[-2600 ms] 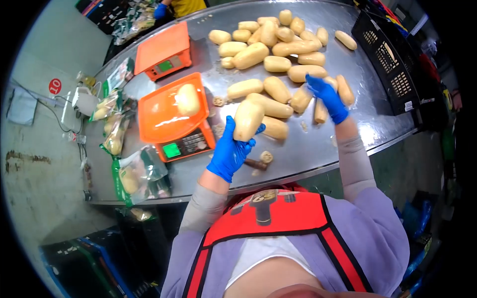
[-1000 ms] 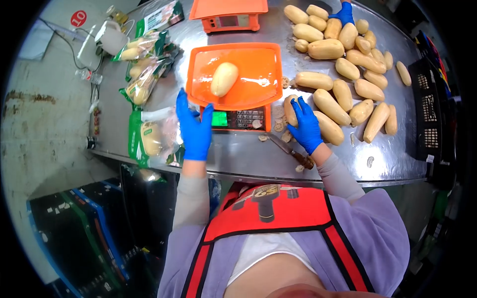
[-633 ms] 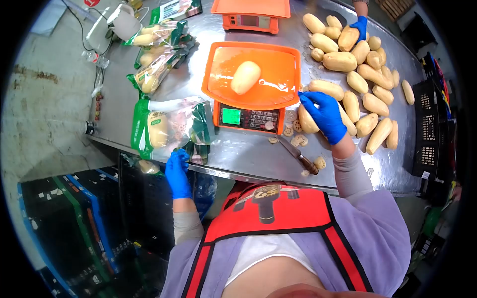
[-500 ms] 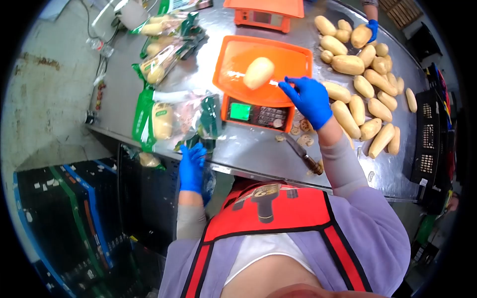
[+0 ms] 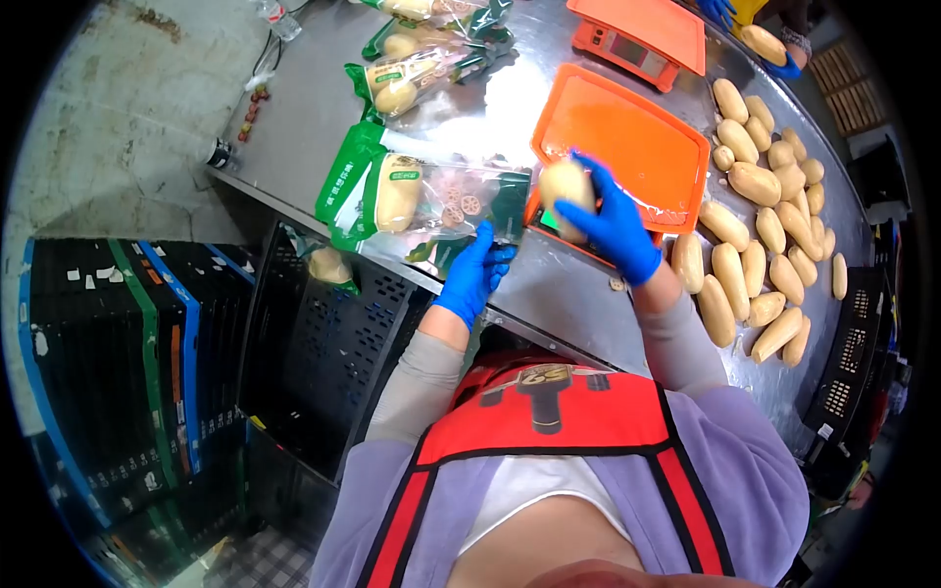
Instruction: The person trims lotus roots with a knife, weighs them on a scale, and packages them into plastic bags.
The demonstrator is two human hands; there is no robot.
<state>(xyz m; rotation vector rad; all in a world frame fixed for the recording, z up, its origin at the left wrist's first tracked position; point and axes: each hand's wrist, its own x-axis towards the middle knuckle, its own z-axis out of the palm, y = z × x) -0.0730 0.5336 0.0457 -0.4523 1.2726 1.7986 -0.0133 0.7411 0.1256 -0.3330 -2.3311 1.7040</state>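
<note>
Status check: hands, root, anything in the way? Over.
Right hand gripping a pale root. Left hand at the near edge of the green-and-clear bag, grip unclear. Orange scale tray close by the root.

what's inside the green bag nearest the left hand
Inside the bag, one pale root can be seen; whatever lies behind the bag's green panels is covered and cannot be seen.

Lotus root [image 5: 562, 184] off tray [image 5: 642, 137], in right hand [image 5: 619, 225]

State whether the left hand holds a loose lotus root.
No, the right hand holds a lotus root; the left hand is near a plastic bag.
</note>
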